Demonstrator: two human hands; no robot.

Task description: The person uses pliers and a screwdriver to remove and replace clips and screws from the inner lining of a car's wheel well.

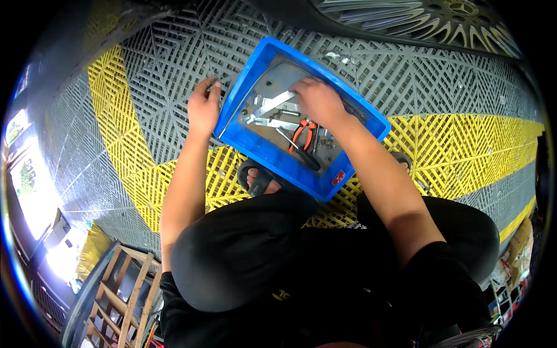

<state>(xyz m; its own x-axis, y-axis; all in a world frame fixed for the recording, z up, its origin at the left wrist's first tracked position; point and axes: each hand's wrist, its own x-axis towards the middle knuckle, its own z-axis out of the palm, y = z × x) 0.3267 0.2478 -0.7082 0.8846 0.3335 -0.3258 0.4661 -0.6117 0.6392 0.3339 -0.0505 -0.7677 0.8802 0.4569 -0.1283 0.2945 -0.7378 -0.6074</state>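
Low over a blue plastic bin (235, 123) on the floor, my right hand (317, 102) is closed around one end of a flat silver wrench (271, 107). The wrench slants down to the left inside the bin. Just outside the bin's left wall, my left hand (204, 109) has its fingers curled together; whatever they may pinch is too small to make out. Beneath the wrench lie other silver tools (276, 123), orange-and-black pliers (302, 134) and a screwdriver with a black handle (308, 158). Several small metal parts (328, 142) are scattered toward the bin's right side.
Grey grid floor tiles (168, 75) and yellow ones (458, 145) surround the bin. A car wheel (435, 20) stands at the upper right. My sandalled foot (258, 178) is close to the bin's near side. At the lower left is a wooden rack (122, 296).
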